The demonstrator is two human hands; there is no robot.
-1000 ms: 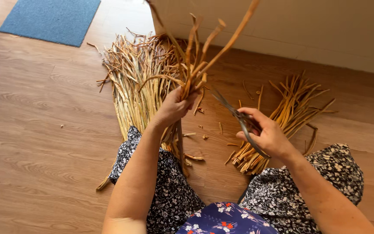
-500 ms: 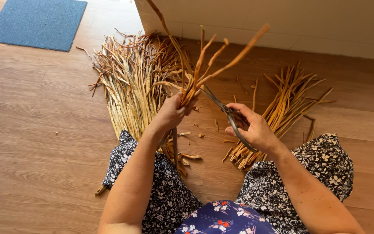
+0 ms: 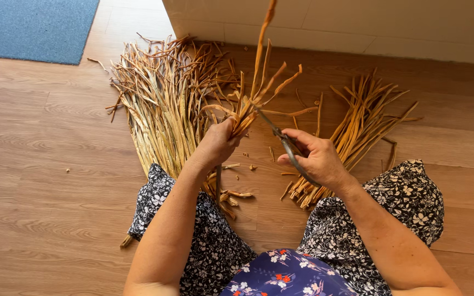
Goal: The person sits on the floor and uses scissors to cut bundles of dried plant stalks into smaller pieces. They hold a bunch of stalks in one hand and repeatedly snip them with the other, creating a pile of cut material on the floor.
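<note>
My left hand [image 3: 219,143] grips a bunch of dried orange-brown stalks [image 3: 259,90] that fan upward. My right hand [image 3: 314,156] holds grey metal scissors [image 3: 281,137], their blades pointing up-left and meeting the bunch just above my left fist. A big heap of pale dried stalks [image 3: 163,101] lies on the wood floor to the left. A smaller, darker orange pile [image 3: 357,129] lies behind my right hand. Short cut bits [image 3: 234,194] are scattered on the floor between my knees.
I sit on a wooden floor [image 3: 39,175] with legs apart in a black-and-white floral garment [image 3: 407,189]. A blue mat [image 3: 37,27] lies at the far left. A pale wall base [image 3: 357,27] runs along the top right.
The view has shifted slightly, and the held bunch now stands more upright. The scissors stay at the bunch; both hands remain in about the same place.
</note>
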